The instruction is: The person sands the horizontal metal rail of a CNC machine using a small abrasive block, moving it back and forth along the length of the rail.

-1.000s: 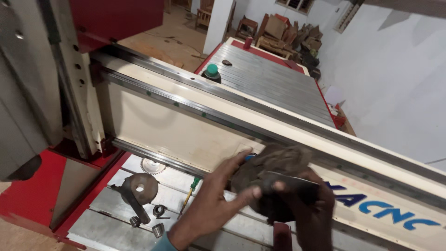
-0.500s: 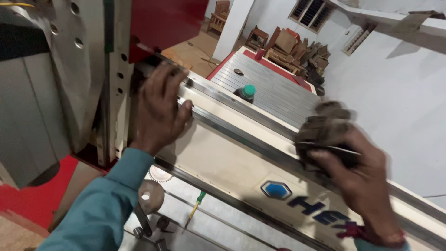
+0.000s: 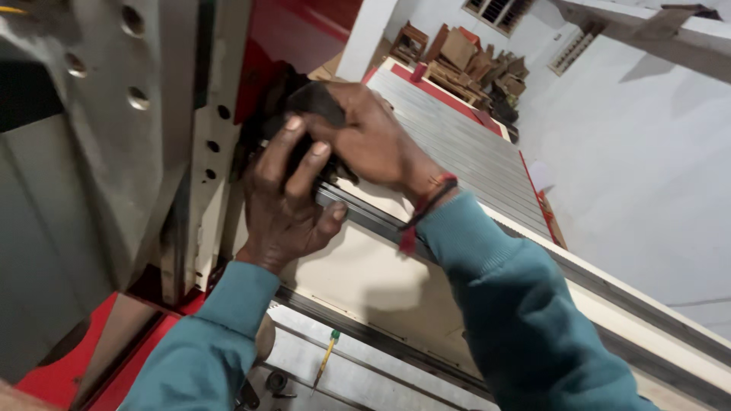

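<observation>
Both hands [image 3: 327, 164] on dark rag [image 3: 316, 99]

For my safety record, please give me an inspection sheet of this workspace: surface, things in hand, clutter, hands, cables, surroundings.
Surface: grey slatted metal machine bed, bare where visible.
Things in hand: dark crumpled cloth, pressed where the cream gantry beam with steel rail meets the grey upright column.
Clutter: green-and-yellow screwdriver and small round metal parts on the bed below the beam.
Hands: right hand grips the cloth; left hand lies against it, fingers on the cloth.
Cables: nothing seen.
Surroundings: white wall, stacked wooden furniture at the far end, window above.
</observation>
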